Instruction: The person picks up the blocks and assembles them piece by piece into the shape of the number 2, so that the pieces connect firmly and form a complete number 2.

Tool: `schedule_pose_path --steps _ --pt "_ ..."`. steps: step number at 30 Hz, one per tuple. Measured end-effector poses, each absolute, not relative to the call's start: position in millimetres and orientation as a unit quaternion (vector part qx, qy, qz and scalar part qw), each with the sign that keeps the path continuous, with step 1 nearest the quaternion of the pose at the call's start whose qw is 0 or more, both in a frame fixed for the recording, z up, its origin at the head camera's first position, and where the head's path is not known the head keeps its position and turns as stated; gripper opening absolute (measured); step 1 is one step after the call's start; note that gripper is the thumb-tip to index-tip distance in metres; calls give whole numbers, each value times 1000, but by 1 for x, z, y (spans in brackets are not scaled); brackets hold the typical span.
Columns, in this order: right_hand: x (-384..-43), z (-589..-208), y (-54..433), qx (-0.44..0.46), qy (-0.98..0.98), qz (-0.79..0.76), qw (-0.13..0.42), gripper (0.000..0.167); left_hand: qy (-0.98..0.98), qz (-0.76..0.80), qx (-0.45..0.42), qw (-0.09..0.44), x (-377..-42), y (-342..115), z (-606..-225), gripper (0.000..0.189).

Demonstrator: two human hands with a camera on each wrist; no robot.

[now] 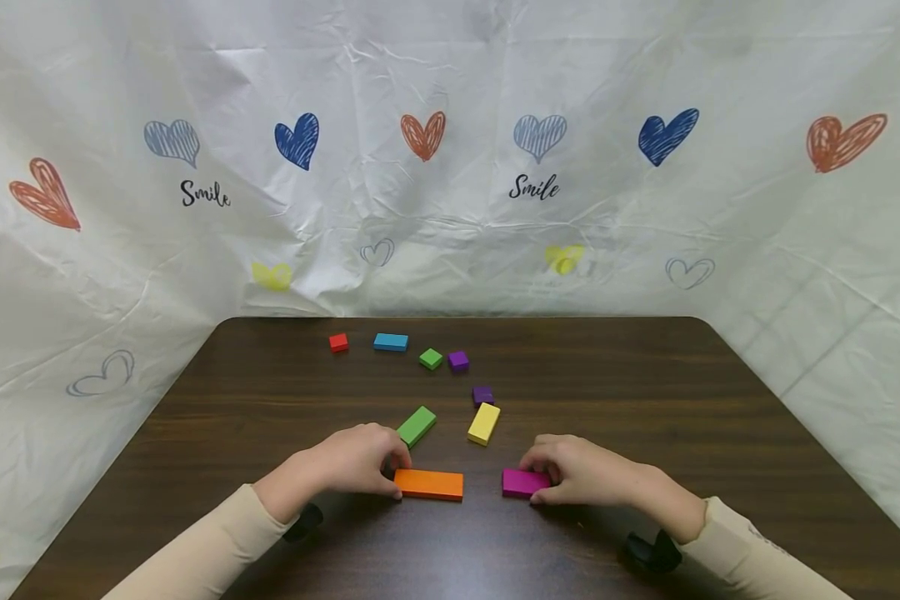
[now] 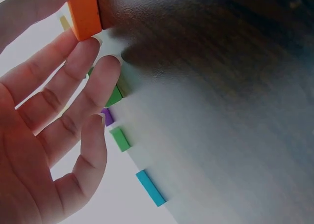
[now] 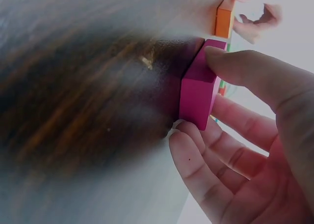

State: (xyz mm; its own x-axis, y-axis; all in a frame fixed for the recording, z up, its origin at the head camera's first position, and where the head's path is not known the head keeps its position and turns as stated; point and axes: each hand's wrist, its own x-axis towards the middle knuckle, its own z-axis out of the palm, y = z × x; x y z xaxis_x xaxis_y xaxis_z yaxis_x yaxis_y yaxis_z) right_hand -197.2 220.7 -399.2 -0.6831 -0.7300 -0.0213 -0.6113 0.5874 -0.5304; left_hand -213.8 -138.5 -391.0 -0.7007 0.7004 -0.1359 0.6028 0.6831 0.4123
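My left hand (image 1: pixel 360 462) pinches the left end of a long orange block (image 1: pixel 431 485) lying flat on the table, thumb on the near side and fingers on the far side. Across a small gap to the right, my right hand (image 1: pixel 581 473) grips the right end of a magenta block (image 1: pixel 523 483) between thumb and fingers. The right wrist view shows the magenta block (image 3: pixel 198 89) resting on the tabletop, the orange block (image 3: pixel 224 18) beyond it. Just past the left fingers lies a green block (image 1: pixel 417 426). A yellow block (image 1: pixel 483 423) sits beyond the gap, close to a dark purple block (image 1: pixel 483 395).
Farther back on the dark wooden table (image 1: pixel 607 367) are a red block (image 1: pixel 338 342), a blue block (image 1: pixel 391 342), a small green block (image 1: pixel 431 359) and a purple block (image 1: pixel 458 361). A white sheet (image 1: pixel 465 58) printed with hearts hangs behind the table.
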Motion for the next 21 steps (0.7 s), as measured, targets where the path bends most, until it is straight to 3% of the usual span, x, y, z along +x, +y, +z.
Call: schedule_pose_path --steps 12,21 --pt "-196 -405 216 -396 879 -251 79 24 909 162 359 138 -212 -137 -389 19" --pt "-196 -404 212 -388 884 -249 82 24 906 163 368 130 -212 -136 -391 20"
